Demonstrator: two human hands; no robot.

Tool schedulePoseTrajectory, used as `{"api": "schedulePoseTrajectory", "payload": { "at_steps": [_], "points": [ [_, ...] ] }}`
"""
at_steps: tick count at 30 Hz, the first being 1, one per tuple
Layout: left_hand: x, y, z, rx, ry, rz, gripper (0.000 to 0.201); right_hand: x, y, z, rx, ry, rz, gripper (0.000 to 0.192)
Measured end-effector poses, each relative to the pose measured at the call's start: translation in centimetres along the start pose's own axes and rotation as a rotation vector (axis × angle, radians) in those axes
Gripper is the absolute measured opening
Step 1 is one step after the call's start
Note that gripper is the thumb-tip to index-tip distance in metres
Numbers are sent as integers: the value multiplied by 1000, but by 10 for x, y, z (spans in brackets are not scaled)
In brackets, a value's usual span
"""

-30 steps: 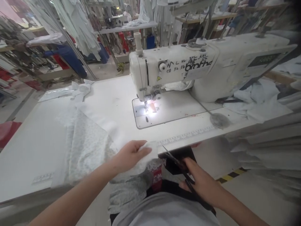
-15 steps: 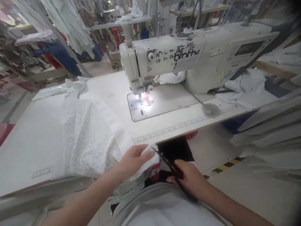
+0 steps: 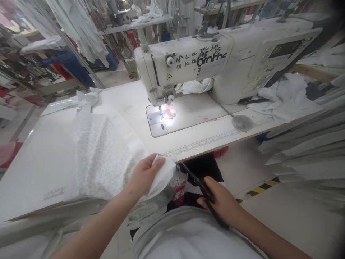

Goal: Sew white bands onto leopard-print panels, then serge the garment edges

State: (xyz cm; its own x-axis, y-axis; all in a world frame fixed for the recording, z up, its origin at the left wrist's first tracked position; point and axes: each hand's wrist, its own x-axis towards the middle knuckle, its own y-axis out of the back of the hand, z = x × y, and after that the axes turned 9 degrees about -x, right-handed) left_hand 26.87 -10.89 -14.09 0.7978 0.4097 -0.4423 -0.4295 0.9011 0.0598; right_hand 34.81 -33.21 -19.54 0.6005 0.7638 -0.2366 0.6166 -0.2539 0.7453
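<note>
My left hand [image 3: 145, 172] pinches the edge of a white patterned fabric piece [image 3: 105, 154] between thumb and fingers at the table's front edge. The fabric spreads leftward over the tabletop, and a loose end hangs below the hand. Dark scissors [image 3: 198, 181] are gripped in my right hand [image 3: 219, 199], their blades pointing up and left, a short gap away from the cloth. The right fingers wrap round the handles. Beyond both hands stands a white sewing machine [image 3: 185, 64], its lit needle area bare of cloth.
A measuring tape strip [image 3: 205, 142] runs along the front of the white table [image 3: 29, 169]. Crumpled white cloth [image 3: 288, 97] lies at the machine's right. A round grey disc on a rod [image 3: 242, 123] rests on the table. Pale cloth [image 3: 304, 144] hangs at the right.
My left hand has moved up and left with the fabric edge, away from the scissor blades. The scissors have shifted slightly right, and the cloth now stands apart from their tips.
</note>
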Motion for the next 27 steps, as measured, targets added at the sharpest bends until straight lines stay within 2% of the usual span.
{"api": "schedulePoseTrajectory", "payload": {
  "at_steps": [3,9,16,27],
  "points": [
    [3,4,-6,-109,-53,80,42,-1,-1,-5,-78,11,-10,25],
    [1,0,-11,-167,-42,76,47,7,-5,-18,-152,1,27,29],
    [0,1,-12,-96,-95,136,43,6,-4,-15,-192,-14,52,31],
    [-5,-13,-15,11,-187,109,34,9,-9,-21,-240,-28,128,32]
  ]
}}
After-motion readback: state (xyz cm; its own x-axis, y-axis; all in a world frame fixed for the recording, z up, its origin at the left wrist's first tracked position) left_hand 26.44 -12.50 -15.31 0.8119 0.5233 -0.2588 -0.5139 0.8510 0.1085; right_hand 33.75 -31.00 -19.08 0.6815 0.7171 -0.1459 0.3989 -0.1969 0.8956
